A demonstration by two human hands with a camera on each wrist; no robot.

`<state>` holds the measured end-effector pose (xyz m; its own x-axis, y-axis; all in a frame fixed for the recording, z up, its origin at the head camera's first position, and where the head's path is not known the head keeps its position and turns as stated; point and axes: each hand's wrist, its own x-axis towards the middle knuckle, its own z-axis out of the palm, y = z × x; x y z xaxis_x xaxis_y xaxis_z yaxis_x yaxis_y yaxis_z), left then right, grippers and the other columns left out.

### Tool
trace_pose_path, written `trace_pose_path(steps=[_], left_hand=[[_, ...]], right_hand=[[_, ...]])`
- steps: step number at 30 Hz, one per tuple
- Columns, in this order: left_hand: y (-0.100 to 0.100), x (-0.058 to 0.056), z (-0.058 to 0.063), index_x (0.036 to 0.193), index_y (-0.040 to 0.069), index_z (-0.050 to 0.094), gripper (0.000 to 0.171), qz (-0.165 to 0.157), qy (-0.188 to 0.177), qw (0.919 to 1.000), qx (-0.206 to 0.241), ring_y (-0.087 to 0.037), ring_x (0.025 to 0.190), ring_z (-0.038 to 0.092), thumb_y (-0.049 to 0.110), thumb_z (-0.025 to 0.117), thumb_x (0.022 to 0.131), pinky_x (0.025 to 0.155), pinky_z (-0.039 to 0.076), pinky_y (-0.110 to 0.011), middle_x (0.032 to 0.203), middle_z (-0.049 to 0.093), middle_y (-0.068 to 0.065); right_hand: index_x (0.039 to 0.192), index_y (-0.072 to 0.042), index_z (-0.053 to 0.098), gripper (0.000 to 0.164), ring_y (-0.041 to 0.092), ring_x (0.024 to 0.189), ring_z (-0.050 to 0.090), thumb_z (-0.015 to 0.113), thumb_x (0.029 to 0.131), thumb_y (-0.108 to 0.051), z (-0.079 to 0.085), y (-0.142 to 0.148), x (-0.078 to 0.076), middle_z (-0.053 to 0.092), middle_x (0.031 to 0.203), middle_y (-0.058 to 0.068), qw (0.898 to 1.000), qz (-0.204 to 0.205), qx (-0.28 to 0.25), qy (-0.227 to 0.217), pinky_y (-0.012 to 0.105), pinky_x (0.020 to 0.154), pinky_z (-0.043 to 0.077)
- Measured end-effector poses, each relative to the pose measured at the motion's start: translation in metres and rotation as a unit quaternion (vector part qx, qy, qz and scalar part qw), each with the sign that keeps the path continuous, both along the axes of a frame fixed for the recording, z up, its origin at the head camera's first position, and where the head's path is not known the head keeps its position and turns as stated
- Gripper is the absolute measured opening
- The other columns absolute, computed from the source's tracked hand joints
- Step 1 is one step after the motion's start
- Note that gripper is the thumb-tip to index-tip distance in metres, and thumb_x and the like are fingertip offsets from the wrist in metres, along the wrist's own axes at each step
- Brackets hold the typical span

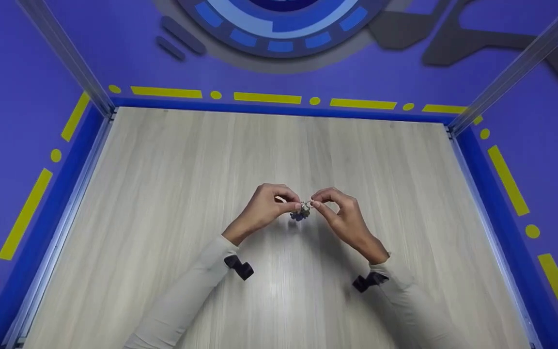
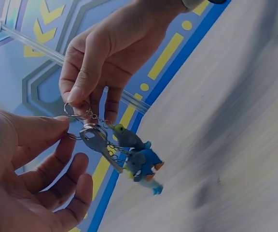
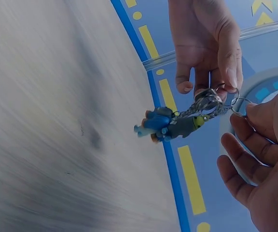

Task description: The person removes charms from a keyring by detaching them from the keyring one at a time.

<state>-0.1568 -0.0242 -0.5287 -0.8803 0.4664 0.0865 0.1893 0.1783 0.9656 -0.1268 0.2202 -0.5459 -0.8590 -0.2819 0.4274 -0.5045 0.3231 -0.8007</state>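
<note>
Above the table, my left hand [image 1: 265, 206] and right hand [image 1: 344, 213] hold a bunch of keyrings and charms [image 1: 300, 213] between them. In the left wrist view, thumb and fingertips of my left hand [image 2: 37, 159] pinch a metal ring, and a silver key [image 2: 94, 141] hangs beside it. My right hand [image 2: 105, 63] pinches a thin ring [image 2: 71, 109] of the same bunch. From short chains dangle a blue-and-grey elephant figurine [image 2: 144, 162] and a grey figurine with a yellow-green end [image 3: 183, 126]. Overlapping rings hide how they link.
The light wood-grain table [image 1: 187, 155] lies below both hands. Blue panels [image 1: 279, 77] with yellow dashes rise at the back and both sides, with metal posts [image 1: 516, 63] at the corners. Black straps [image 1: 239, 267] sit on both sleeves.
</note>
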Motion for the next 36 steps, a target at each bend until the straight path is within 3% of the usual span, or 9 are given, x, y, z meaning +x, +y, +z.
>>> trace_pose_path(steps=[4,9,14,23,29,36], left_hand=[[-0.003,-0.001,-0.001,0.099,0.005,0.085,0.004,0.002,-0.012,0.9998,0.014,-0.016,0.096,0.072,0.009,0.082,0.099,0.09,0.062,-0.038,0.1,0.08,-0.005],[-0.006,-0.001,-0.004,0.101,0.005,0.084,0.006,-0.003,-0.021,0.9997,-0.009,-0.016,0.098,0.071,0.01,0.08,0.101,0.096,0.058,-0.046,0.101,0.08,-0.002],[-0.004,-0.002,-0.003,0.099,0.007,0.083,0.006,-0.014,-0.011,0.9993,-0.032,-0.015,0.094,0.071,0.01,0.079,0.101,0.096,0.057,-0.05,0.097,0.079,0.001],[-0.002,0.001,0.001,0.099,0.009,0.084,0.006,-0.019,-0.001,0.9983,-0.055,-0.012,0.091,0.07,0.011,0.08,0.102,0.091,0.059,-0.045,0.096,0.079,0.002],[-0.004,0.002,-0.002,0.096,0.008,0.084,0.005,-0.002,-0.009,0.9994,-0.032,-0.014,0.093,0.071,0.01,0.081,0.1,0.095,0.059,-0.051,0.096,0.079,0.001],[-0.011,0.002,-0.005,0.099,0.005,0.084,0.006,0.024,-0.005,0.9993,-0.029,-0.015,0.094,0.072,0.011,0.082,0.099,0.094,0.06,-0.046,0.096,0.079,0.002]], right_hand=[[0.101,-0.004,0.075,0.01,0.033,0.102,0.075,0.075,0.101,0.006,0.001,-0.004,0.002,0.079,0.105,0.01,1.0,-0.005,-0.011,-0.011,0.024,0.096,0.055],[0.102,-0.002,0.075,0.008,0.035,0.102,0.076,0.073,0.102,0.006,0.002,-0.007,0.003,0.08,0.105,0.011,1.0,0.003,-0.015,-0.01,0.026,0.098,0.055],[0.103,-0.003,0.074,0.01,0.029,0.103,0.077,0.074,0.101,0.007,0.0,-0.008,0.003,0.08,0.106,0.006,1.0,0.008,0.005,0.018,0.027,0.099,0.056],[0.106,0.0,0.074,0.003,0.033,0.104,0.076,0.073,0.104,0.001,-0.001,-0.009,0.001,0.079,0.107,0.01,0.998,0.032,0.021,0.058,0.026,0.101,0.056],[0.104,-0.003,0.074,0.012,0.029,0.101,0.077,0.073,0.101,0.008,0.0,-0.006,0.001,0.08,0.106,0.007,0.999,0.018,0.006,0.037,0.026,0.096,0.056],[0.103,-0.003,0.076,0.007,0.024,0.096,0.076,0.074,0.103,0.003,-0.002,0.008,-0.001,0.08,0.103,0.005,1.0,-0.027,-0.001,-0.003,0.025,0.093,0.057]])
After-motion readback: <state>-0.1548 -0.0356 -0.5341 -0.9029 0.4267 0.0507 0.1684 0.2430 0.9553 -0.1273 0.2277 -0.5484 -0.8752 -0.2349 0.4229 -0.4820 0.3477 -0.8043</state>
